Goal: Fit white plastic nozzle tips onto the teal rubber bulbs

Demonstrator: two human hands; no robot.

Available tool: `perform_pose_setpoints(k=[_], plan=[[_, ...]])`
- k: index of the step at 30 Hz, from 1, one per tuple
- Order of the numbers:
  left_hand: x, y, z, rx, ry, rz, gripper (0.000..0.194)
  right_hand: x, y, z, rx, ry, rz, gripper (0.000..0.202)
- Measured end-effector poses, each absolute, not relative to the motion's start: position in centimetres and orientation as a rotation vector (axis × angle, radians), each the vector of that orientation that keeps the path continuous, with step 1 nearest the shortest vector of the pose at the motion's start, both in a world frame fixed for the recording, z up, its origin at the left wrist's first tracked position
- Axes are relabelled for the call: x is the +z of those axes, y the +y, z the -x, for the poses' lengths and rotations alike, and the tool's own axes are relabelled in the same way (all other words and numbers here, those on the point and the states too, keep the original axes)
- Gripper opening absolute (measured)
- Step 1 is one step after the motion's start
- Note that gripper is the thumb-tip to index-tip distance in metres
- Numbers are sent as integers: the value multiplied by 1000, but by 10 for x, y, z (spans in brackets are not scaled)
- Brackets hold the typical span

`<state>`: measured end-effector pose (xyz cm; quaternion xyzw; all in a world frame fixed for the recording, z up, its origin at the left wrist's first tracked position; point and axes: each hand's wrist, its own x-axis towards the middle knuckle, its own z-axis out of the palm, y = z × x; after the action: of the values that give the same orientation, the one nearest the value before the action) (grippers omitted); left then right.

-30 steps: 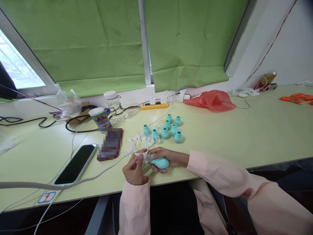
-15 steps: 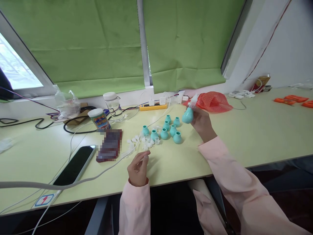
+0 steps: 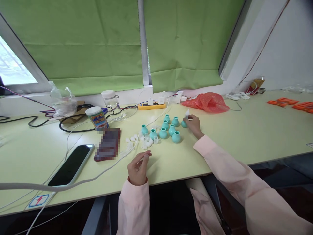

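My right hand (image 3: 193, 124) is closed around a turquoise rubber bulb (image 3: 184, 124) with a white tip (image 3: 187, 113) pointing up. It stands at the tabletop, just right of several similar turquoise bulbs (image 3: 176, 137) whose open necks face up. Nearer to me, my left hand (image 3: 137, 168) rests by the table edge, loosely closed, thumb against forefinger, with nothing visible in it. Small white and clear plastic pieces (image 3: 146, 143) lie in a loose heap beyond my left hand, beside the bulbs.
A phone (image 3: 71, 164), a blurred dark red packet (image 3: 107, 145), a printed tub (image 3: 97, 118) and a clear bottle (image 3: 112, 106) stand or lie to the left. A white cable (image 3: 107, 169) crosses the table. Behind are a yellow power strip (image 3: 151, 106) and red bubble wrap (image 3: 207, 101).
My right hand has lowered the tipped bulb from above the table down beside the other bulbs. The left hand has stayed in place. The view has shifted slightly.
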<state>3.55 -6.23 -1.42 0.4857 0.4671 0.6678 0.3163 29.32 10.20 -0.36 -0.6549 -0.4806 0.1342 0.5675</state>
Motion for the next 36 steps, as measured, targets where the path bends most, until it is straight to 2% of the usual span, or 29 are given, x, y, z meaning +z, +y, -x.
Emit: perform_pose_setpoints(k=[3, 6, 11, 14, 16, 19, 25, 30, 36], plan=[[-14, -63, -36, 1761, 1234, -1273, 19, -3, 97, -287, 238, -1117, 1599, 38], [-14, -63, -37, 1769, 1265, -1251, 21, 8, 86, -279, 14, -1075, 1550, 54], [-14, -62, -39, 1766, 1316, -1221, 23, 17, 52, -242, -453, -1387, 995, 34], [-14, -63, -39, 1780, 1328, -1190, 24, 11, 29, -206, -564, -1989, 644, 26], [-13, -64, -38, 1797, 1325, -1151, 24, 7, 17, -184, -585, -2324, 597, 24], [-11, -66, -37, 1860, 1288, -1059, 23, 3, 8, -165, -564, -2521, 738, 28], [-7, -68, -34, 2018, 1139, -845, 15, 1, 6, -159, -551, -2561, 897, 29], [-7, -69, -34, 2025, 1124, -844, 11, 3, 4, -150, -499, -2570, 920, 39], [-13, -66, -30, 1993, 1131, -903, 11, -2, 3, -144, -441, -2529, 919, 25]])
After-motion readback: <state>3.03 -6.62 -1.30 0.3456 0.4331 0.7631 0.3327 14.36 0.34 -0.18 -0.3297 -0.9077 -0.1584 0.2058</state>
